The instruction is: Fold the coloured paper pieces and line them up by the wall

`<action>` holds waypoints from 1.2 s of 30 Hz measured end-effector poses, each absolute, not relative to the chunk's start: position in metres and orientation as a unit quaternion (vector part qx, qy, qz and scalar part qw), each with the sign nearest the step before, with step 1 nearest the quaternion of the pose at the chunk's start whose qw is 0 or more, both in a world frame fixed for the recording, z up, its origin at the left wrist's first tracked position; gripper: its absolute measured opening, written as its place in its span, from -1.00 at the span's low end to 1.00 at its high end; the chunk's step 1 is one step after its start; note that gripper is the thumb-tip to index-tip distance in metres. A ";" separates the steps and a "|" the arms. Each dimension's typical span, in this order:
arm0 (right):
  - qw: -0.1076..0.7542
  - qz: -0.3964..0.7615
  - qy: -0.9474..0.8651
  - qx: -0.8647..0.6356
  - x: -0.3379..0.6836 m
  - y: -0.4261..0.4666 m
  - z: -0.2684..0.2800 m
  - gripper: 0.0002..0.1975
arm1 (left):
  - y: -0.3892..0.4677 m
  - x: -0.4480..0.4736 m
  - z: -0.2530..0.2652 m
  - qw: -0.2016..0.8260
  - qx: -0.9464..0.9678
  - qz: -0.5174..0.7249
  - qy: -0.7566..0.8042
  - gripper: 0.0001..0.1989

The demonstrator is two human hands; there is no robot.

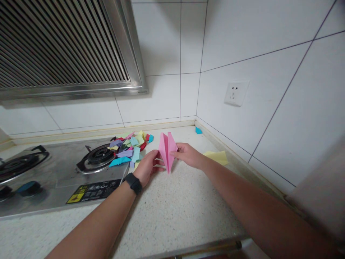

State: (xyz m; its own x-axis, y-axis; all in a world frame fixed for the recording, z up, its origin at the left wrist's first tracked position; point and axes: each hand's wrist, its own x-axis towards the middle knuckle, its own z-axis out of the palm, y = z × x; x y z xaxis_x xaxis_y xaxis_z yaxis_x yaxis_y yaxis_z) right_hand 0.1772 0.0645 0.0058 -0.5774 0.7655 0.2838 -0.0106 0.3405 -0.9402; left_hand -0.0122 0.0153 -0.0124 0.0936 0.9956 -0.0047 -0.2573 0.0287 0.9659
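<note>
A pink paper plane (165, 151), creased down its middle with two wings, is held above the counter with its narrow end pointing toward me. My right hand (188, 154) pinches the right wing, thumb on top and fingers behind. On the other side, my left hand (149, 165) holds the left edge, its thumb by the wing and its fingers curled partly behind the paper. A black watch (133, 183) is on my left wrist. Just left of that hand lies a heap of folded papers (125, 153) in several colours, partly over the stove's edge.
The steel gas stove (61, 194) with its black burner (101, 154) takes up the left side, below a range hood (67, 46). Yellow paper (219, 157) lies beyond my right forearm. A small blue folded piece (198, 130) sits in the corner, below a wall socket (236, 92).
</note>
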 end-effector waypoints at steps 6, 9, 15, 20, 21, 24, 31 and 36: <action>0.371 0.526 -0.724 -0.250 0.176 0.063 0.007 -0.72 | 0.008 -0.011 -0.006 0.566 0.530 0.500 0.385 -0.71; 0.373 0.525 -0.728 -0.236 0.176 0.063 0.006 -0.73 | 0.006 -0.010 -0.004 0.557 0.561 0.474 0.388 -0.70; 0.382 0.522 -0.722 -0.244 0.176 0.062 0.009 -0.75 | 0.007 -0.011 -0.004 0.554 0.563 0.469 0.395 -0.68; 0.393 0.500 -0.727 -0.258 0.178 0.066 0.008 -0.74 | 0.009 -0.012 -0.006 0.548 0.551 0.489 0.397 -0.68; 0.395 0.497 -0.726 -0.265 0.179 0.067 0.007 -0.74 | 0.009 -0.012 -0.006 0.548 0.547 0.492 0.397 -0.67; 0.402 0.487 -0.723 -0.281 0.180 0.071 0.005 -0.74 | 0.009 -0.013 -0.006 0.548 0.542 0.499 0.395 -0.67; 0.418 0.480 -0.717 -0.284 0.184 0.077 0.003 -0.73 | 0.011 -0.017 -0.004 0.531 0.537 0.516 0.404 -0.62; 0.426 0.476 -0.712 -0.292 0.186 0.078 0.003 -0.72 | 0.012 -0.018 -0.004 0.521 0.527 0.533 0.409 -0.62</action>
State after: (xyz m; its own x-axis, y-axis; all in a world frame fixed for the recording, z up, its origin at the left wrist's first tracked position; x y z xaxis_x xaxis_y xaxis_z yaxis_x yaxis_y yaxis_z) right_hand 0.1857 0.0784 0.0034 -0.4666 0.8208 0.3296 0.0096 0.3773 -0.9260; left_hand -0.0183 0.0120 -0.0037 0.0981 0.9858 0.1361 -0.1242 -0.1236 0.9845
